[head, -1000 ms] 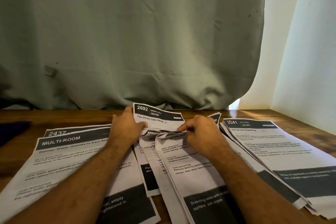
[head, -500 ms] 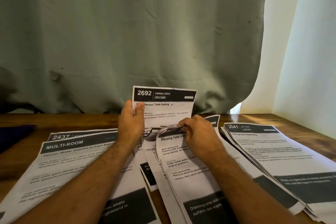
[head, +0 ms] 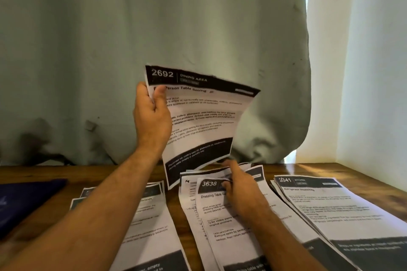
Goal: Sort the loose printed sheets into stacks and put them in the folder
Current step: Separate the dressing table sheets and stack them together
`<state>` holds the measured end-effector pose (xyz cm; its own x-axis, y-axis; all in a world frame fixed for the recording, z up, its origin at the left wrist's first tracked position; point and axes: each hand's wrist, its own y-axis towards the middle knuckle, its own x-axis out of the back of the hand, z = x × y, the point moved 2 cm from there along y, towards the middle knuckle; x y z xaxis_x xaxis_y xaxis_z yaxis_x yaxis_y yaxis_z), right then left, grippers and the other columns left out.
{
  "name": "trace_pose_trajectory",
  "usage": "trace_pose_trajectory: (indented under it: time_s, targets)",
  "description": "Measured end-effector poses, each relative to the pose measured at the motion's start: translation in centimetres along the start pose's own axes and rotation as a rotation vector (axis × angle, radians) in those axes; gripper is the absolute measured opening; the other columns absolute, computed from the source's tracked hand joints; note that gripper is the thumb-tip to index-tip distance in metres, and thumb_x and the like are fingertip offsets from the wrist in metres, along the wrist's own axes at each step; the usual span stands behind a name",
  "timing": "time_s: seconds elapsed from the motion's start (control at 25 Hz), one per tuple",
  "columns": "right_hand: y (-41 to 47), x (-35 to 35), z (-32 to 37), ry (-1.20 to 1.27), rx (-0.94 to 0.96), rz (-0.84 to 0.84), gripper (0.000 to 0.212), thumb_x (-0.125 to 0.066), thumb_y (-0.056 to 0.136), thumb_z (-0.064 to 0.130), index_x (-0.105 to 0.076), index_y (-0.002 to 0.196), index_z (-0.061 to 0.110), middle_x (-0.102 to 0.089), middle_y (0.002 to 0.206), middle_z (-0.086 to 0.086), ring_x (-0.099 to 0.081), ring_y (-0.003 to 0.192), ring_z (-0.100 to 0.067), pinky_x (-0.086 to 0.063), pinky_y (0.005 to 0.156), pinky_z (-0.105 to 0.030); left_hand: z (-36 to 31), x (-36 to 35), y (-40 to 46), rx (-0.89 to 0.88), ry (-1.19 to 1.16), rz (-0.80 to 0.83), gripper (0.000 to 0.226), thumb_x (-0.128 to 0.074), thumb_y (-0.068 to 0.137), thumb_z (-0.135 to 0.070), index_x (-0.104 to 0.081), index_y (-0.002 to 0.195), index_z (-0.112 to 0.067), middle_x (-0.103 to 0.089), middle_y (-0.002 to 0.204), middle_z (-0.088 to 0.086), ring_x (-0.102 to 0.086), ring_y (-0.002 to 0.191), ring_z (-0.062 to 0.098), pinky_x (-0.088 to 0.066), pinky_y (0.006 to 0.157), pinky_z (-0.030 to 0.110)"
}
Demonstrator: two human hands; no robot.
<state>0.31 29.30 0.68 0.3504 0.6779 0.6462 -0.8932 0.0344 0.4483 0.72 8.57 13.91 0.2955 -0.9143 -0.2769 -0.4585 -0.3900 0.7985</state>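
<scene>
Three paper stacks (head: 237, 215), one lifted sheet (head: 202, 116)

Matt paper sheets (head: 343, 211), grained wooden table (head: 308, 169), cloth curtain (head: 132, 39).

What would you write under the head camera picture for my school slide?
Left hand lifts sheet 2692 above the table while right hand holds down the middle stack.

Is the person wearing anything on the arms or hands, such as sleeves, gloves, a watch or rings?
No. The left hand and the right hand are bare, both forearms are uncovered to the frame edge, and no sleeve, glove, watch or ring shows.
</scene>
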Motion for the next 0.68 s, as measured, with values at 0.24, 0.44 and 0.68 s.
trace_pose_trajectory:
  time_s: [0.24,0.44,0.68]
  targets:
    - [-0.5,2.4,1.8,0.004,0.150,-0.256,0.015,-0.056,0.097,0.026,-0.053,0.094,0.040,-0.057,0.097,0.017,-0.059,0.090,0.001,-0.053,0.079,-0.015,-4.3,0.9,3.3,0.059,-0.040,-0.107,0.005,-0.045,0.107,-0.031,-0.048,0.107,-0.027,-0.070,0.097,-0.006,-0.073,0.082,0.007,-0.062,0.070,0.030]
    - [-2.0,6.0,5.4,0.154,0.501,-0.651,0.017,-0.056,0.093,0.016,-0.063,0.100,0.030,-0.058,0.096,0.016,-0.056,0.095,0.006,-0.047,0.078,-0.006,-4.8,1.8,2.9,0.240,-0.044,-0.097,0.008,-0.048,0.106,-0.028,-0.052,0.111,-0.024,-0.073,0.100,-0.005,-0.075,0.082,0.011,-0.061,0.064,0.029]
    - [-1.5,8.8,9.8,0.091,0.617,-0.676,0.016,-0.059,0.091,0.013,-0.069,0.104,0.014,-0.061,0.097,0.007,-0.057,0.085,0.001,-0.046,0.079,-0.006,-0.8,2.6,-1.1,0.573,-0.125,-0.027,0.002,-0.051,0.105,-0.025,-0.051,0.103,-0.025,-0.076,0.090,0.002,-0.077,0.071,0.019,-0.063,0.059,0.041]
